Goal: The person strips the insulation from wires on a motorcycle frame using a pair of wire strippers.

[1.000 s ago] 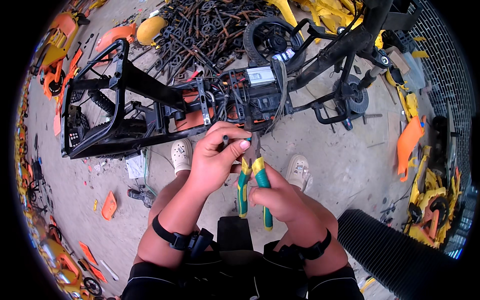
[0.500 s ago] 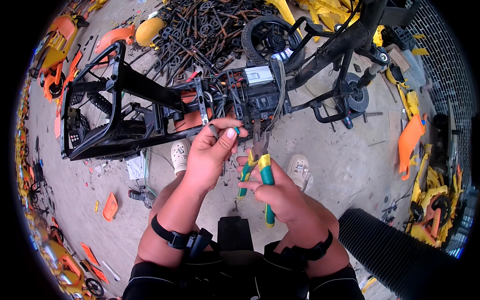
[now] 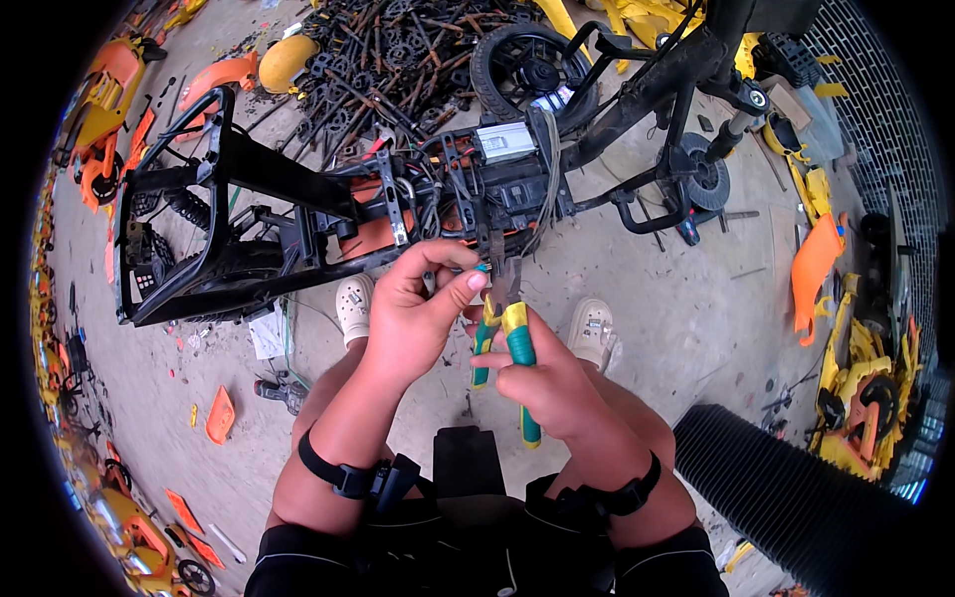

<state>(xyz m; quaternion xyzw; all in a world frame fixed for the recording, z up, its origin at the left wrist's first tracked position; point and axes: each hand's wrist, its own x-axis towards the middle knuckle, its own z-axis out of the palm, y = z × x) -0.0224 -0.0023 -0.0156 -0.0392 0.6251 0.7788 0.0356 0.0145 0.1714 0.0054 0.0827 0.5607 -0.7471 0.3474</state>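
My left hand [image 3: 410,323] is closed, pinching a small teal piece [image 3: 482,268] between thumb and fingertips; it is too small to name, and the fingers cover most of it. In my right hand [image 3: 557,390] is a pair of pliers [image 3: 520,343] with green and yellow handles. Its jaws point away from me, a little apart, right beside the left fingertips. Whether they touch the teal piece I cannot tell. Just beyond both hands lies a stripped black scooter frame [image 3: 284,179], carrying a silver box [image 3: 504,142] and loose grey cables [image 3: 549,179].
A heap of rusty metal parts [image 3: 383,70] and a wheel [image 3: 527,75] lie past the frame. Orange and yellow panels line both sides, including an orange one [image 3: 818,274] at right. A power tool [image 3: 282,393] rests on the floor at left. Near my right knee is a ribbed black object [image 3: 776,497].
The pliers have shifted slightly left, bringing their jaws closer to the left fingertips. The left hand's index finger has straightened a little over the teal piece. The whole view has moved slightly.
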